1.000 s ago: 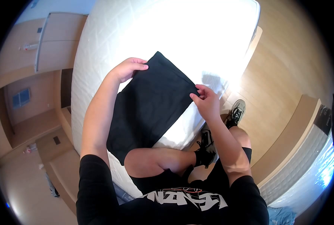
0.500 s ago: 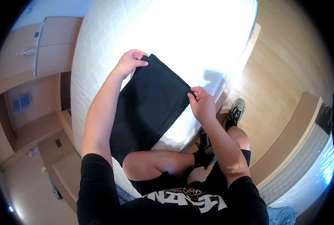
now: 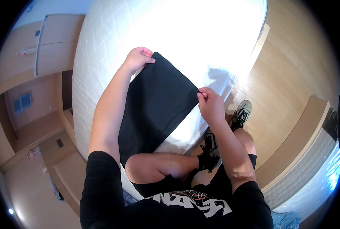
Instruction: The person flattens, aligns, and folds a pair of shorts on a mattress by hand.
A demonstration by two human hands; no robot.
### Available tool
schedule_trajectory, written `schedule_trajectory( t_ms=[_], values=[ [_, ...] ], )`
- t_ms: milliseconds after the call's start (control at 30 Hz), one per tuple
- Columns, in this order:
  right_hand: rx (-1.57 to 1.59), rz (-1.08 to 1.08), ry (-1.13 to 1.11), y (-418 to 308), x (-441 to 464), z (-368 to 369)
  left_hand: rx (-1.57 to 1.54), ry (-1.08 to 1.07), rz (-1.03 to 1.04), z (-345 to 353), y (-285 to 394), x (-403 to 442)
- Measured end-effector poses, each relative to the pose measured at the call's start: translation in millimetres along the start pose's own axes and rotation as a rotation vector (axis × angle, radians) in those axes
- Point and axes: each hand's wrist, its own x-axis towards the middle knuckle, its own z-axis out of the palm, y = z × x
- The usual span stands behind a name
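Note:
A piece of black cloth (image 3: 158, 101), folded or layered, lies spread on the white mattress (image 3: 99, 61); whether it is a garment I cannot tell. At its far left corner, my left hand (image 3: 139, 59) pinches the edge between thumb and fingers. My right hand (image 3: 212, 106) grips the far right corner the same way. Between both hands the far edge runs fairly straight and taut. The near end of the cloth reaches my bent leg (image 3: 162, 166), which rests on the mattress edge.
Wooden floor (image 3: 280, 84) lies to the right, where my shoe (image 3: 242, 112) stands. Another mattress (image 3: 303, 179), partly in plastic, is at the lower right beside a wooden board (image 3: 292, 141). Wooden cabinets (image 3: 61, 45) are on the left.
Both hands have moved slightly away and to the right with the cloth's far edge. The double edge that showed before now looks like one even line.

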Motion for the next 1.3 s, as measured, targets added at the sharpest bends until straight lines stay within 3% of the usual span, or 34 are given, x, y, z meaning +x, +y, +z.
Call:
schedule_trajectory(
  t_ms=[200, 300, 333, 367, 433, 467, 500, 667, 867, 967, 1000, 1067, 1200, 1267, 1300],
  values=[
    [-0.017, 0.041, -0.004, -10, 1, -4, 0.177, 0.072, 0.126, 13, -6, 0],
    [-0.012, 0.061, -0.005, -9, 2, -3, 0.341, 0.346, 0.273, 30, -8, -19],
    [-0.001, 0.075, -0.016, -7, 2, -3, 0.472, 0.605, 0.445, 39, -9, -34],
    [0.011, 0.087, -0.029, -5, 4, -3, 0.453, 0.680, 0.484, 47, -13, -57],
    [-0.004, 0.083, -0.035, 1, 6, -4, 0.327, 0.417, 0.332, 75, -9, -129],
    [0.011, 0.088, -0.046, 1, 5, -2, 0.567, 0.258, 0.419, 102, -34, -186],
    [0.024, 0.090, -0.048, 3, 7, -1, 0.576, 0.180, 0.399, 118, -53, -207],
    [0.105, 0.120, -0.090, -9, 7, -6, 0.721, 0.124, 0.243, 151, -91, -232],
    [0.346, 0.226, -0.047, -4, -1, -2, 0.553, 0.121, 0.191, 152, -99, -247],
    [0.293, 0.119, -0.123, -8, -13, -6, 0.559, 0.088, 0.201, 146, -98, -268],
    [0.106, 0.081, -0.116, -10, -11, -5, 0.571, 0.054, 0.187, 138, -90, -280],
    [0.185, 0.051, -0.089, 14, -5, 3, 0.577, 0.003, 0.161, 114, -86, -304],
    [0.017, -0.016, -0.014, 12, -4, 9, 0.291, 0.412, 0.134, 40, -148, -347],
    [0.034, -0.058, 0.021, 10, -6, 10, 0.093, 0.675, -0.086, 16, -229, -365],
    [0.162, 0.009, 0.105, 6, -10, 13, 0.236, 0.802, -0.170, 12, -272, -379]
  ],
)
